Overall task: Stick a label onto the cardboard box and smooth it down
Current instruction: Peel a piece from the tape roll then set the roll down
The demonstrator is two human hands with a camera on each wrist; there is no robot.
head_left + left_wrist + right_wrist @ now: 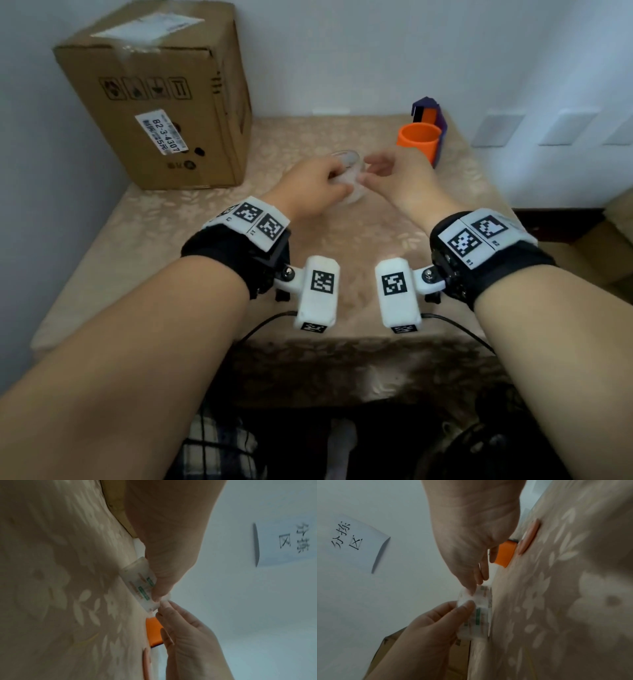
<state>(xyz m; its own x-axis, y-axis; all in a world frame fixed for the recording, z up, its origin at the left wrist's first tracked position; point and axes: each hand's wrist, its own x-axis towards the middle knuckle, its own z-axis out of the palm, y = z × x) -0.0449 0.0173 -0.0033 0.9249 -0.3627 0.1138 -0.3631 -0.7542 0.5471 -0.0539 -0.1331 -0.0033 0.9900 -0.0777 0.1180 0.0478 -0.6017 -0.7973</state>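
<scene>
The brown cardboard box (154, 92) stands upright at the table's back left, with a printed white label (161, 135) on its front; its corner also shows in the right wrist view (388, 649). Mid-table, my left hand (337, 180) grips a small clear roll (351, 171) with green and orange print (139, 582) (481, 615). My right hand (371, 168) pinches the roll's loose translucent end (465, 597) between thumb and fingertips. The two hands meet at the roll in both wrist views: the left hand (159, 588) (464, 608) and the right hand (164, 608) (474, 586).
An orange cup (418, 140) (153, 631) (505, 553) stands at the back right before a purple and orange block (430, 113). The beige patterned tablecloth (171, 240) covers the table, which meets walls at the back and left. A paper sign (356, 543) hangs on the wall.
</scene>
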